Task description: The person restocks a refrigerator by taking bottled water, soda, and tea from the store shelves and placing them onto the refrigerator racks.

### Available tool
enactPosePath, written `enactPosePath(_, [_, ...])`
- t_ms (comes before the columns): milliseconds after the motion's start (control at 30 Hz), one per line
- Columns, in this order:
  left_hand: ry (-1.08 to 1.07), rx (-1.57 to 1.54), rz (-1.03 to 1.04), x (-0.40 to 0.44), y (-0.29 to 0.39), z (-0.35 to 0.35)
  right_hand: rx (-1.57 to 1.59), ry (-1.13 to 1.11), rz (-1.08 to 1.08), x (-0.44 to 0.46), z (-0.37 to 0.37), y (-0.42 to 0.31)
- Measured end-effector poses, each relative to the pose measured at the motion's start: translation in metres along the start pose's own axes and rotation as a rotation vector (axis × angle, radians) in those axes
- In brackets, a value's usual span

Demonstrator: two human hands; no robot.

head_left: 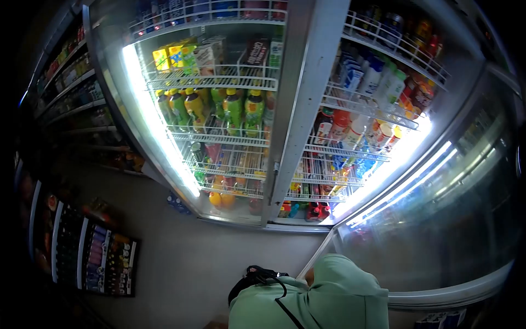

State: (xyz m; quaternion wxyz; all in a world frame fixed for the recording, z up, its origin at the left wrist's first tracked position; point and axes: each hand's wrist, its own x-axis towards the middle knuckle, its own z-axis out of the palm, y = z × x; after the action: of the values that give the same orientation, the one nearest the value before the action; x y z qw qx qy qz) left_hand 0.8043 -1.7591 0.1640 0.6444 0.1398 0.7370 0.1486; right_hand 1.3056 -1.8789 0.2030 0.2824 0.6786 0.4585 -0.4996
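Observation:
Neither of my hands can be made out. A green sleeve [345, 279] shows at the bottom, with a small patch of skin beside it. Another bit of skin lies at the bottom edge, too little to tell what it is. Near the green clothing is a black bag with a strap [263, 272]. Ahead stands a lit fridge, its right glass door [427, 219] swung open. Green-labelled bottles [233, 112] and small cartons [178, 57] fill the left racks. White bottles [372, 74] and red-capped or orange drinks [339, 123] stand on the right racks.
A metal post [296, 109] divides the two fridge sections. Dark shelves of goods [71, 77] run along the left, and a low rack [98, 255] stands below them. Grey floor [186, 263] lies before the fridge. Boxes [441, 319] sit at the lower right.

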Motion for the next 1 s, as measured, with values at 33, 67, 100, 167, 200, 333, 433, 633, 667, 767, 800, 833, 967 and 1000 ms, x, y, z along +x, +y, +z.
enactPosePath(33, [0.008,-0.02,-0.006,-0.002,-0.003,-0.001,-0.02,0.005,-0.02,0.005,-0.012,-0.007])
enactPosePath(67, [0.02,-0.037,-0.009,-0.003,-0.006,-0.002,-0.036,0.007,-0.038,0.009,-0.023,-0.014])
enactPosePath(100, [0.028,-0.055,-0.017,-0.003,-0.01,-0.005,-0.049,0.011,-0.051,0.013,-0.035,-0.019])
enactPosePath(167, [0.048,-0.09,-0.03,-0.004,-0.018,-0.01,-0.079,0.021,-0.08,0.019,-0.057,-0.032])
enactPosePath(200, [0.057,-0.112,-0.038,-0.004,-0.024,-0.012,-0.097,0.021,-0.093,0.022,-0.066,-0.038])
enactPosePath(333, [0.079,-0.221,-0.074,-0.009,-0.062,-0.027,-0.201,-0.016,-0.102,0.031,-0.098,-0.05])
enactPosePath(433, [0.07,-0.346,-0.063,-0.011,-0.106,-0.038,-0.322,-0.065,-0.076,0.039,-0.123,-0.058])
enactPosePath(633, [0.142,-0.535,0.067,-0.036,-0.132,-0.023,-0.787,-0.183,0.41,0.038,-0.185,-0.092])
enactPosePath(667, [0.195,-0.529,0.033,-0.048,-0.119,-0.015,-0.818,-0.193,0.408,0.044,-0.191,-0.091])
enactPosePath(767, [0.276,-0.549,-0.017,-0.073,-0.078,0.0,-0.792,-0.11,-0.029,0.031,-0.225,-0.065])
enactPosePath(800, [0.29,-0.582,-0.012,-0.071,-0.073,0.003,-0.755,-0.058,-0.259,0.025,-0.238,-0.06])
enactPosePath(833, [0.297,-0.583,-0.038,-0.067,-0.068,0.002,-0.736,-0.003,-0.49,0.02,-0.251,-0.056])
enactPosePath(967, [0.259,-0.547,-0.092,-0.045,-0.048,-0.01,-0.684,-0.049,-0.196,0.207,-0.21,-0.05])
enactPosePath(1000, [0.24,-0.53,-0.104,-0.034,-0.047,-0.017,-0.567,-0.04,-0.363,0.179,-0.231,-0.092])
